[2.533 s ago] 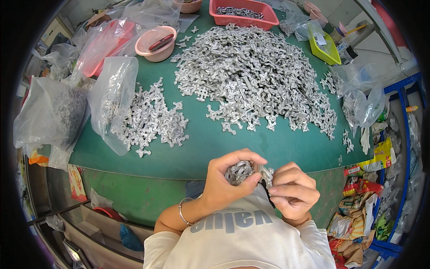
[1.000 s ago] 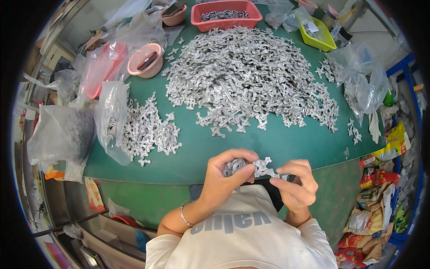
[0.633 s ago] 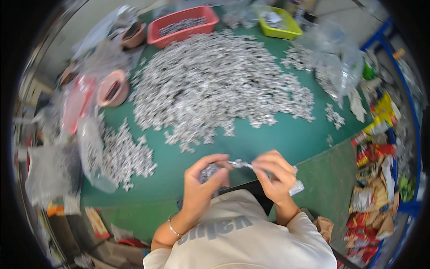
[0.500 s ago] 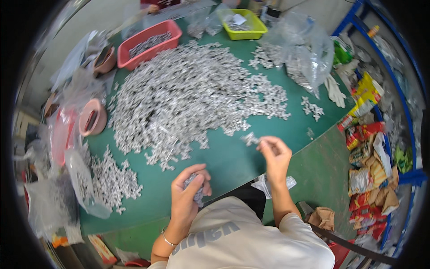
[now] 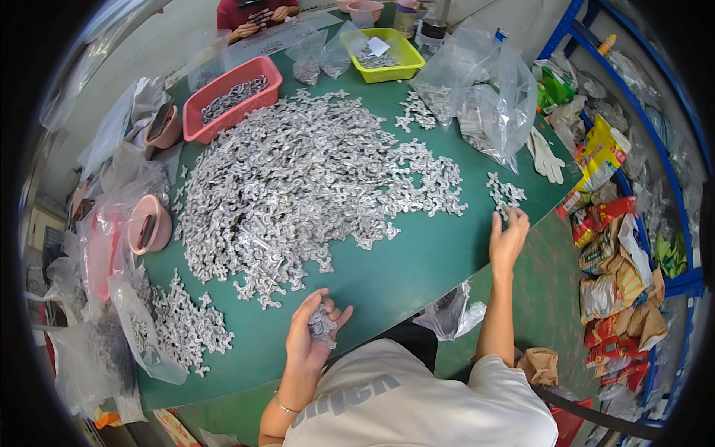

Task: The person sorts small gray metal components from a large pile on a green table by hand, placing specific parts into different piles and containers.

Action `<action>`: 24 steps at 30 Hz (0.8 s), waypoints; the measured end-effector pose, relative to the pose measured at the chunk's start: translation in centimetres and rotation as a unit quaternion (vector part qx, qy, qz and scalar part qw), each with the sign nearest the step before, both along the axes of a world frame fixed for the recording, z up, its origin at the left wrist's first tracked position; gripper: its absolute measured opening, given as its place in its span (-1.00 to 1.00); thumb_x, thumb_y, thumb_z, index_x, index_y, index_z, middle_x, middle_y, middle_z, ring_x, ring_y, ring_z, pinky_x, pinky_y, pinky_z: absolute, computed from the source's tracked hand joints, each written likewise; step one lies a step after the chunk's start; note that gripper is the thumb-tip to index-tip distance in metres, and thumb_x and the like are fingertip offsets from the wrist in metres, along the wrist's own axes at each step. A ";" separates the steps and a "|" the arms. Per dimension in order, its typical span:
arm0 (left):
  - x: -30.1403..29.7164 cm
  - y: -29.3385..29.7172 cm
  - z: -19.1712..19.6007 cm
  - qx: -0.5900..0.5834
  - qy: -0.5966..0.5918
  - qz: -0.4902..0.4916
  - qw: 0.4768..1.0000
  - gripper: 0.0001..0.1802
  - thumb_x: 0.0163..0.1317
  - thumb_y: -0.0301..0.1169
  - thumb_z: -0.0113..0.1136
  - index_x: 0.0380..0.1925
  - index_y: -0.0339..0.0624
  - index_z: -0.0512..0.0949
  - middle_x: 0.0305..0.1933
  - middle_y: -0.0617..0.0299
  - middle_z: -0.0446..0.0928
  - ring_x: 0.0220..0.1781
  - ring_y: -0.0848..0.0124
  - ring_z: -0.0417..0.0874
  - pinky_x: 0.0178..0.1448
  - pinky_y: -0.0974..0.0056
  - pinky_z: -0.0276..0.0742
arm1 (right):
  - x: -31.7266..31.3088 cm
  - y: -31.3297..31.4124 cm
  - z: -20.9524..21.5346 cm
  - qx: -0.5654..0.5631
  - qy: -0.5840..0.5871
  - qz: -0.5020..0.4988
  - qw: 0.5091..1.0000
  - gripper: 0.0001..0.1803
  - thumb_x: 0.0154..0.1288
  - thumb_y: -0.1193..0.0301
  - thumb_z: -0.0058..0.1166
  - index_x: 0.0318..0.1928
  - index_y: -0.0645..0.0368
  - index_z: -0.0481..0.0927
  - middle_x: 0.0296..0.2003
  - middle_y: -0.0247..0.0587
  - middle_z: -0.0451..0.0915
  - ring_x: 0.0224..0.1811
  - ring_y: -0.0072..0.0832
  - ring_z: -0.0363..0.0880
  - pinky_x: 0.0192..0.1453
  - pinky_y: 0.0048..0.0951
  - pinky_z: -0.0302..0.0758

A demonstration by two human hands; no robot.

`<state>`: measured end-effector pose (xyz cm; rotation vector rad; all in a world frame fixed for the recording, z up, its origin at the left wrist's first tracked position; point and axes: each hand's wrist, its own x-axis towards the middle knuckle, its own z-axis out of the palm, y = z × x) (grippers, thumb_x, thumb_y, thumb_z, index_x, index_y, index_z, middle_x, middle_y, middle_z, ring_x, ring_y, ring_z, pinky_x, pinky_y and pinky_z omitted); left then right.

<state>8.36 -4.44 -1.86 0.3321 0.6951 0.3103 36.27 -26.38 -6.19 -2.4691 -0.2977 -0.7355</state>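
My left hand (image 5: 310, 331) is cupped around several small grey metal parts (image 5: 322, 326), low over the table's front edge. At the right, my right hand (image 5: 509, 232) reaches to the near side of a small cluster of the same parts (image 5: 504, 189). Its fingers are bent down, and the tips are partly hidden, so whether they pinch a part does not show. A big heap of these flat, lobed metal parts (image 5: 290, 179) covers the middle of the green table (image 5: 387, 287). A smaller pile (image 5: 190, 320) lies at the left.
A red tub (image 5: 195, 127) and a yellow-green basket (image 5: 383, 73) with parts stand behind the heap. Clear plastic bags (image 5: 506, 104) and a white glove (image 5: 546, 156) lie at the right. Pink bowls (image 5: 154, 226) line the left edge. Another person's hand (image 5: 243, 30) shows at the far side.
My right hand has moved right, from the middle front of the table to the small cluster. The part seen at its fingertips earlier no longer shows there. My left hand still holds its parts.
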 end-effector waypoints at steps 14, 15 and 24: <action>-1.5 0.1 -1.9 -0.023 -0.108 0.044 0.993 -0.85 0.13 -0.42 0.08 -0.30 -0.18 0.41 -0.36 0.17 0.37 -0.35 0.38 0.41 -0.28 0.26 0.62 | -2.4 9.9 -1.1 -0.089 0.023 0.256 0.962 -0.85 -0.04 0.56 0.13 -0.37 0.24 0.52 -0.31 -0.10 0.47 -0.19 -0.17 0.37 -0.04 -0.21 0.27; -1.6 0.0 -2.2 -0.018 -0.114 0.047 0.992 -0.85 0.13 -0.42 0.08 -0.30 -0.18 0.41 -0.37 0.18 0.34 -0.36 0.39 0.40 -0.28 0.26 0.62 | -2.6 9.9 -0.9 -0.064 0.014 0.266 0.962 -0.87 -0.04 0.57 0.13 -0.38 0.23 0.53 -0.34 -0.11 0.48 -0.22 -0.18 0.39 -0.07 -0.24 0.28; 0.6 -0.6 -0.5 0.081 -0.057 -0.005 0.995 -0.67 0.09 -0.54 0.10 -0.08 -0.27 0.42 -0.33 0.18 0.41 -0.38 0.42 0.43 -0.30 0.27 0.56 | -8.4 10.1 2.1 0.395 0.408 0.337 0.751 -0.95 0.17 0.58 -0.02 -0.34 0.28 0.40 -0.44 -0.11 0.56 -0.43 -0.53 0.50 -0.35 -0.60 0.35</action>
